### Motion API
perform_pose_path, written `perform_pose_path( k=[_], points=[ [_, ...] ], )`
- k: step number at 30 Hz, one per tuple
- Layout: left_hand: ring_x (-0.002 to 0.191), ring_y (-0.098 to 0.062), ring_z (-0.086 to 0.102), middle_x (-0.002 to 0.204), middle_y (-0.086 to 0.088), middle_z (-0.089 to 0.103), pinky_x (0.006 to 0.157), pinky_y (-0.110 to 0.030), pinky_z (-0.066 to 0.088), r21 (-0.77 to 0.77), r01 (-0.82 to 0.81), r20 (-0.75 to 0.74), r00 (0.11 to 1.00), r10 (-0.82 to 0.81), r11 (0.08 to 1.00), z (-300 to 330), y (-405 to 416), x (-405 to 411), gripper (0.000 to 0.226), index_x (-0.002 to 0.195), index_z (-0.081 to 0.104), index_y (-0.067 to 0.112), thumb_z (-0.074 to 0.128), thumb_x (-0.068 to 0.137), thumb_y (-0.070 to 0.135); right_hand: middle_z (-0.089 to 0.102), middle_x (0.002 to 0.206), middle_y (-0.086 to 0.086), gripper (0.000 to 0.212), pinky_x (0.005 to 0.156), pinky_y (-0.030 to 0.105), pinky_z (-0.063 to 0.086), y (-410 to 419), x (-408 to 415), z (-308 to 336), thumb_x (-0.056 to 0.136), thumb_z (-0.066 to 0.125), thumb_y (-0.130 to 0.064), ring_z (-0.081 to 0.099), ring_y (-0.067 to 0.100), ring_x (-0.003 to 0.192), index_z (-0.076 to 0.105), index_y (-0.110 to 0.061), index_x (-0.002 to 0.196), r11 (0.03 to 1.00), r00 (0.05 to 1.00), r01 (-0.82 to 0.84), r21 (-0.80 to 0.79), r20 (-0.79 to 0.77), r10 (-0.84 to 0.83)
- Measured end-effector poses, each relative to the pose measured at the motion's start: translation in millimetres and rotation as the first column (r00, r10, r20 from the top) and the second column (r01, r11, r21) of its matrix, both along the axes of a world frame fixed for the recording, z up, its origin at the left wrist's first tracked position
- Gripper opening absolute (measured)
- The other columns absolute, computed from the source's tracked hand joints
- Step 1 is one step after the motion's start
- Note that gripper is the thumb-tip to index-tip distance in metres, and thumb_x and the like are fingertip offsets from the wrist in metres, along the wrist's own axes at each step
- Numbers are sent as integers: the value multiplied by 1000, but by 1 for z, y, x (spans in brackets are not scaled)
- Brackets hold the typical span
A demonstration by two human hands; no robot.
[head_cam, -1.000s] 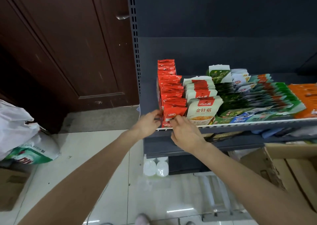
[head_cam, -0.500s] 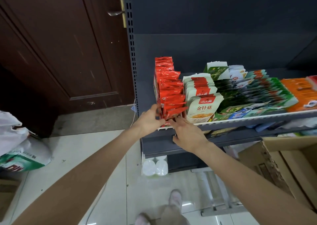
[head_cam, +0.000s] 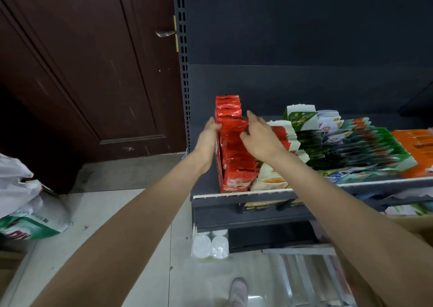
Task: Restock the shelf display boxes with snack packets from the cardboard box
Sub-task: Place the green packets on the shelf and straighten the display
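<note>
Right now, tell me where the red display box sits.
Head view: the red display box stands at the shelf's left end, beside the white packets, between both hands.

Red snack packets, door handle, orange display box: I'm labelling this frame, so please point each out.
red snack packets [head_cam: 236, 152], head view, on the middle of the row in the leftmost box.
door handle [head_cam: 165, 33], head view, on the metal lever.
orange display box [head_cam: 414, 147], head view, on its top face.
</note>
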State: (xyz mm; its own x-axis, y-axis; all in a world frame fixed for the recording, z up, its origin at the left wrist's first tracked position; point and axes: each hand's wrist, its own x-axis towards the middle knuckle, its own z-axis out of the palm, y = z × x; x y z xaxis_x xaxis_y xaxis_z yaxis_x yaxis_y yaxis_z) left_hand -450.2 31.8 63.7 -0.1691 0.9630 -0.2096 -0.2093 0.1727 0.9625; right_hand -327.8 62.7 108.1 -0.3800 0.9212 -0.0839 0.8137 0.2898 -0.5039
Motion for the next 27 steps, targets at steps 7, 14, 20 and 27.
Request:
perform_pose_path(
  k=[7,14,20,27],
  points=[
    [124,-18,50,136,-6,52,107,-35,35,-140,-71,-108,993,56,988,-14,26,-4,62,145,32,16,34,95,53,64,106,16,27,90,46,48,43,-23,-6,90,39,-15,60,36,96,58,-8,108,987,974,-153,-56,162,161],
    [137,-16,34,149,0,37,117,-41,21,-205,-156,-66,987,145,966,-17,51,-13,80,147,30,20,33,81,66,41,142,19,44,104,34,34,94,-8,-2,95,38,-7,38,34,132,35,1,139,982,974,-104,-158,184,132],
    [144,-22,17,159,-5,8,116,-43,23,-208,-113,-11,993,113,972,-11,67,7,65,148,-12,35,30,100,49,56,80,5,25,65,26,40,110,-29,-10,82,40,7,54,18,76,54,-8,97,935,981,-185,-303,-119,155],
    [129,-21,45,150,-3,33,104,-37,42,-133,-60,-164,986,37,989,-19,67,7,74,147,-18,32,41,101,30,22,154,17,86,96,33,43,114,-20,-12,88,51,-5,42,26,130,-5,-21,152,881,920,-317,-350,114,376]
  ],
)
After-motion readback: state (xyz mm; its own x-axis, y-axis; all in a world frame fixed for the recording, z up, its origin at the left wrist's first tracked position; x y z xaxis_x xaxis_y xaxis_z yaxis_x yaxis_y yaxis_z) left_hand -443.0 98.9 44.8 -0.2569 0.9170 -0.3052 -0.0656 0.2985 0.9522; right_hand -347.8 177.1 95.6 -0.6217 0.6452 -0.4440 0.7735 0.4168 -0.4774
